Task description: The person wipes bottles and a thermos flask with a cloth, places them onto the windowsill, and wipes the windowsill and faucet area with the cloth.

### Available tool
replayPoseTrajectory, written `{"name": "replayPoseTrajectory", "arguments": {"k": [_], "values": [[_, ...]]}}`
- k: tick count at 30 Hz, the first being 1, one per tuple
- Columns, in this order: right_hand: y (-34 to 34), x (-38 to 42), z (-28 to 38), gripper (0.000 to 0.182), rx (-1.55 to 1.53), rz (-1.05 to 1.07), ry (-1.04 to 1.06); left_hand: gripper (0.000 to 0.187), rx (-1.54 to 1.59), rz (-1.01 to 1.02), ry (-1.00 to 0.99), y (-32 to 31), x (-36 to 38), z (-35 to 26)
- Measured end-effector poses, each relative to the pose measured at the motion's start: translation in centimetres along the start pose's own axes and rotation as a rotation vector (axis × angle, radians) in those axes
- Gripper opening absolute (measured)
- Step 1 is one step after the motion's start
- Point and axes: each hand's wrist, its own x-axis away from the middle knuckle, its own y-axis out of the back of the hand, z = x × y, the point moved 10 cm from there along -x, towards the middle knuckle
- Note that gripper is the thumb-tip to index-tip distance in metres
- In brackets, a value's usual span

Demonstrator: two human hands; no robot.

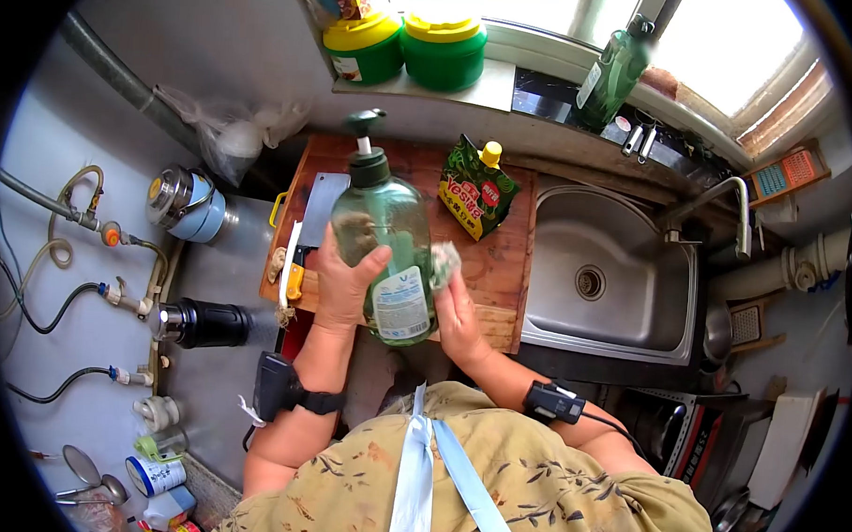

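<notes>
My left hand is wrapped around the left side of a green see-through pump bottle, holding it up in front of me. The bottle tilts slightly, with its dark green pump at the top and a white label low on its front. In my right hand is a small crumpled white-and-green cloth, pinched in the fingers at the bottle's right side. Behind the bottle lies a wooden board. On it are a cleaver, partly hidden by my left hand, and a dark pouch with a yellow cap.
Right of the board is a steel sink with a faucet. Another green bottle and two green tubs with yellow lids stand along the window. A blue flask and a black flask are at left.
</notes>
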Motion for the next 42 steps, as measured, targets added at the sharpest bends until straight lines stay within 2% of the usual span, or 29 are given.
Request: {"name": "replayPoseTrajectory", "arguments": {"k": [3,4,5,7,8,9,11,16,17,19,20,21,23,24,26,27,30,32,37,40,42], "values": [[-0.5,2.2,-1.8,0.043,-0.004,0.080,-0.031,0.052,-0.012,0.029,-0.012,-0.2,-0.8,-2.1],[-0.7,2.5,-3.5,0.042,-0.166,0.057,-0.178,0.053,-0.061,0.030,-0.050,-0.1,-1.1,-2.5],[-0.8,2.5,-3.9,0.042,-0.169,0.050,-0.180,0.053,-0.064,0.035,-0.045,0.0,-1.2,-2.3],[-3.2,1.8,-4.3,0.044,-0.999,0.076,-0.450,0.055,0.063,0.014,-0.073,0.4,-1.5,-1.9],[-3.9,1.5,-3.6,0.051,-1.058,0.097,-0.549,0.060,0.108,0.005,-0.069,0.3,-1.4,-1.7],[-3.7,1.0,-3.1,0.051,-1.060,0.086,-0.544,0.060,0.110,0.015,-0.062,-0.1,-1.3,-1.6],[-5.4,1.0,-1.8,0.059,-1.310,0.235,-0.671,0.064,0.136,0.011,-0.110,-0.9,-0.8,-2.1],[-3.5,0.0,-2.5,0.056,-1.301,0.115,-0.634,0.079,-0.060,0.163,-0.065,-1.2,-0.5,-2.0],[-3.1,-0.1,-3.1,0.056,-1.303,0.115,-0.633,0.079,-0.062,0.164,-0.065,-1.2,-0.5,-2.5],[-1.0,-0.4,-4.3,0.050,-1.229,-0.022,-0.553,0.088,-0.070,0.104,-0.135,-0.9,-0.4,-4.7],[0.2,-0.6,-4.7,0.048,-1.174,-0.119,-0.500,0.096,-0.099,0.087,-0.107,-1.3,0.2,-5.8],[0.4,-0.6,-4.8,0.048,-1.179,-0.122,-0.500,0.097,-0.118,0.102,-0.073,-1.3,0.3,-6.0],[1.3,-0.9,-4.8,0.050,-1.073,-0.148,-0.425,0.081,-0.110,0.055,-0.008,0.0,0.4,-5.0],[1.4,-0.9,-4.4,0.056,-1.065,-0.149,-0.402,0.081,-0.113,0.057,-0.006,0.2,0.4,-4.9],[1.5,-0.8,-4.1,0.057,-0.969,-0.148,-0.360,0.061,0.169,-0.156,0.168,2.8,0.6,-3.0],[1.8,-0.9,-3.8,0.058,-0.869,-0.142,-0.316,0.061,0.167,-0.156,0.169,3.2,0.5,-2.8],[1.2,-0.1,-4.0,0.058,-0.830,-0.132,-0.375,0.043,0.149,-0.195,0.101,4.3,0.3,-3.2],[1.0,0.9,-4.5,0.052,-0.774,-0.158,-0.461,0.043,0.151,-0.181,0.077,4.7,0.1,-3.1],[2.0,1.3,-4.6,0.047,-0.565,-0.213,-0.427,0.042,0.211,-0.121,0.046,4.5,-0.3,-3.0],[3.7,1.9,-5.4,0.038,-0.460,-0.233,-0.439,0.042,0.228,-0.081,0.033,4.8,-0.5,-2.7],[4.7,2.8,-5.9,0.028,-0.445,-0.205,-0.561,0.043,0.181,-0.058,0.008,5.1,-0.9,-2.5]]}}
